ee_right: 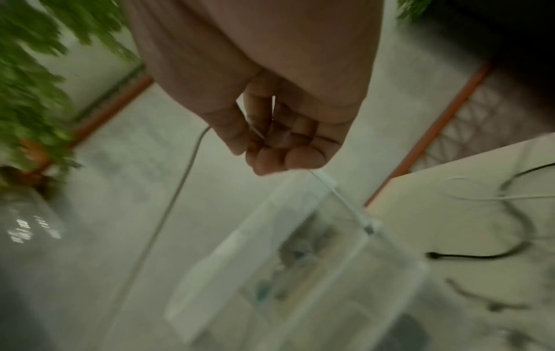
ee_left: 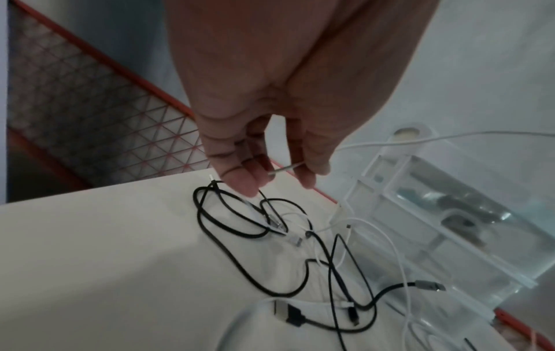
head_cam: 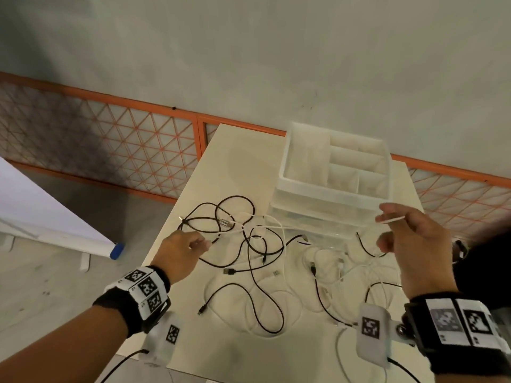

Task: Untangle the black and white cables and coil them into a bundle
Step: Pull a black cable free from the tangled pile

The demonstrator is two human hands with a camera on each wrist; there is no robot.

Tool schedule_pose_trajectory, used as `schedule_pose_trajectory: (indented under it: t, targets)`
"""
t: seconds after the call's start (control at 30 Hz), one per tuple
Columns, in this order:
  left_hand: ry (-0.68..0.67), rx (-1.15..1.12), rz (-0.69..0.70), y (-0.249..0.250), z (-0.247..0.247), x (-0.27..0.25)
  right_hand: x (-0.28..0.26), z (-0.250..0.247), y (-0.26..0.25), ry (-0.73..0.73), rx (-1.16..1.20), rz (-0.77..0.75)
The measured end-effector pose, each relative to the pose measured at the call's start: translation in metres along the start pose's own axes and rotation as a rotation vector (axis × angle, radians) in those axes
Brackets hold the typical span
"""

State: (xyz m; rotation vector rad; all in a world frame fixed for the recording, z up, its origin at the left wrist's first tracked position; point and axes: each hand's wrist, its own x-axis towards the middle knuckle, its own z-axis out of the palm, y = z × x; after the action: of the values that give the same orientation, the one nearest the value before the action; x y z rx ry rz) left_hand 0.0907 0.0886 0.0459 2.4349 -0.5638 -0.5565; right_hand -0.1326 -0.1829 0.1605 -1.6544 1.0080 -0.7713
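Several black cables and white cables lie tangled on the white table. My left hand hovers over the tangle's left side and pinches one white cable near its end between thumb and fingers. That cable runs off to the right above the table. My right hand is raised in front of the clear box, fingers curled round a white cable. In the right wrist view this cable hangs down on both sides of the hand. Black loops lie below the left fingers.
A clear compartment box stands on clear drawers at the table's back right. An orange mesh fence runs behind the table. The table's left edge drops to the grey floor. A green plant shows in the right wrist view.
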Motion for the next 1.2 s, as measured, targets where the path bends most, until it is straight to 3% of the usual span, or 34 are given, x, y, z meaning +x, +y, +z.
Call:
schedule_pose_trajectory:
  t: [0.13,0.3,0.4,0.57,0.63,0.73,0.9,1.0,1.1,1.2]
  targets:
    - [0.023,-0.119,0.214,0.020,-0.022,0.002,-0.013,0.004,0.029,-0.195,-0.377,0.039]
    - [0.020,-0.166,0.599,0.089,-0.018,-0.015,-0.046,0.050,0.017,-0.543,-0.284,-0.078]
    - [0.000,-0.313,0.661,0.121,-0.007,-0.023,-0.041,0.063,0.018,-0.524,-0.337,-0.037]
    - [-0.024,-0.298,0.617,0.113,0.002,-0.015,-0.004,0.014,0.020,-0.213,-0.220,0.183]
    - [-0.083,-0.247,0.536,0.100,0.007,-0.012,0.015,-0.013,0.013,-0.072,-0.139,0.183]
    - [-0.149,-0.198,0.413,0.082,0.018,-0.009,0.040,-0.037,0.001,0.020,-0.059,0.142]
    - [-0.230,-0.218,0.266,0.075,0.035,-0.018,0.068,-0.051,-0.001,0.064,0.050,0.004]
    - [-0.241,-0.239,0.195,0.077,0.039,-0.026,0.071,-0.058,0.019,0.068,-0.002,-0.118]
    - [-0.210,-0.215,0.183,0.068,0.043,-0.025,0.070,-0.063,0.060,-0.048,-0.164,-0.035]
    - [-0.123,-0.215,0.152,0.067,0.049,-0.027,0.052,-0.059,0.107,-0.194,-0.506,0.080]
